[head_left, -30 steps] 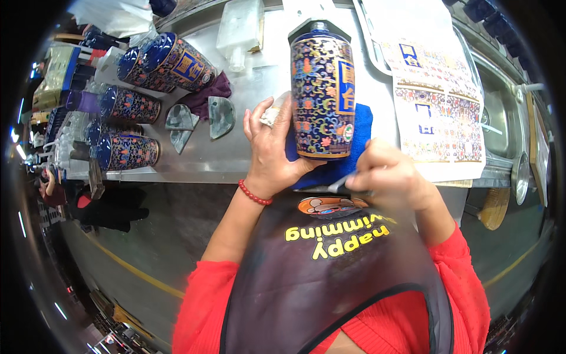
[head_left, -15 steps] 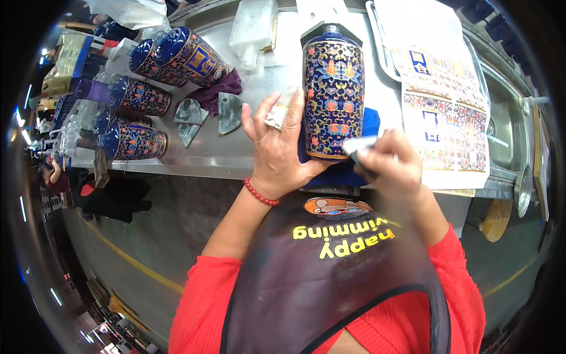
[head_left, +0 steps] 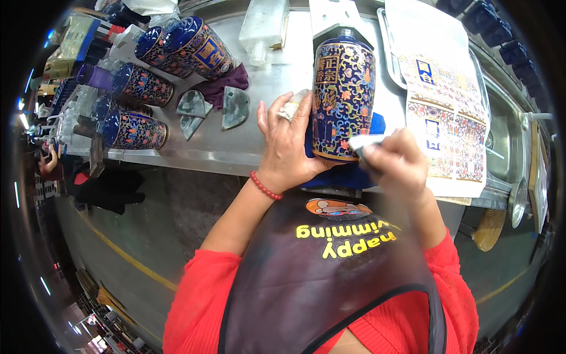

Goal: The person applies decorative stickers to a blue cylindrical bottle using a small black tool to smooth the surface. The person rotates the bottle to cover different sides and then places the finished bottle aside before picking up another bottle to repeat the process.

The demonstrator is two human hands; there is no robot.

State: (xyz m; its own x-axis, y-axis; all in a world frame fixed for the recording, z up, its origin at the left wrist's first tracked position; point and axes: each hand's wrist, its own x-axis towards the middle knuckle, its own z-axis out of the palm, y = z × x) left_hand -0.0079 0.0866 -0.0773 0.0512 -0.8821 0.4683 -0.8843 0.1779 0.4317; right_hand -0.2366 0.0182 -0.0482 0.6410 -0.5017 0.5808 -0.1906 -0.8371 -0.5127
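Left hand (head_left: 289,144): fingers spread, palm cupping the side of the blue patterned vase (head_left: 343,100), a small white wad pinched at the fingertips. Right hand (head_left: 392,165): closed on a pale scraper (head_left: 362,141) touching the vase's lower side. Vase lies on a blue cloth (head_left: 345,174) at the desk (head_left: 236,147) edge. Judged heavy, rigid, glazed-slick, fragile; grip the body, not the neck.
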